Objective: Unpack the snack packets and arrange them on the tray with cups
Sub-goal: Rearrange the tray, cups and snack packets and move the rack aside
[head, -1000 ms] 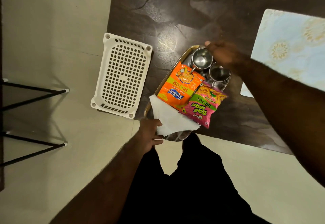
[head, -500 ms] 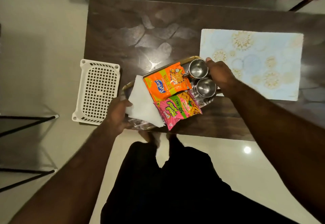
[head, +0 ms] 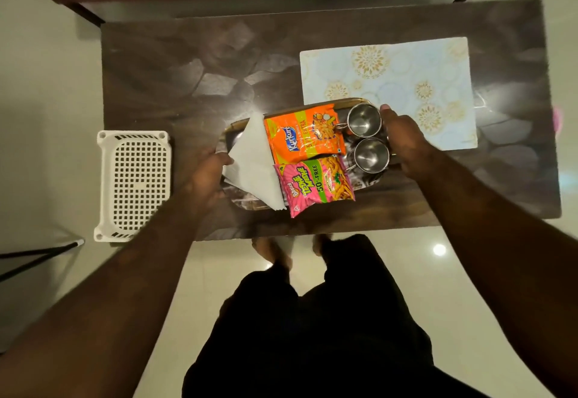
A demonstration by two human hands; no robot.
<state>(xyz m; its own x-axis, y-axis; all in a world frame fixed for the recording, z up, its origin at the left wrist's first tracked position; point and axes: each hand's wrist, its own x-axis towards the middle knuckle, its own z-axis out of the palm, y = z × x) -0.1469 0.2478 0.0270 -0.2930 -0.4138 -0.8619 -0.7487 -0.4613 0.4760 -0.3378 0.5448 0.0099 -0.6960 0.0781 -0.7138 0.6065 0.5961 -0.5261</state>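
Gripping the steel tray point(head: 362, 182) by both ends over the dark table point(head: 187, 85): left hand point(head: 206, 175) curled round the left end, thumb on the white napkin point(head: 253, 160); right hand point(head: 406, 141) curled round the right end. On the tray, napkin at left, orange packet point(head: 305, 139) and pink packet point(head: 314, 186) mid-tray, far cup point(head: 364, 121) and near cup point(head: 372, 155) upright at right. Left of the tray, a white basket point(head: 134, 182); beyond its right end, a placemat point(head: 391, 85).

Orange packet point(head: 305, 136): "Kurkure" in white-edged blue lettering, and "EXTRA" beside it.
Pink packet point(head: 314, 185): "Tedhe Medhe", with "50% FREE" on its green band.
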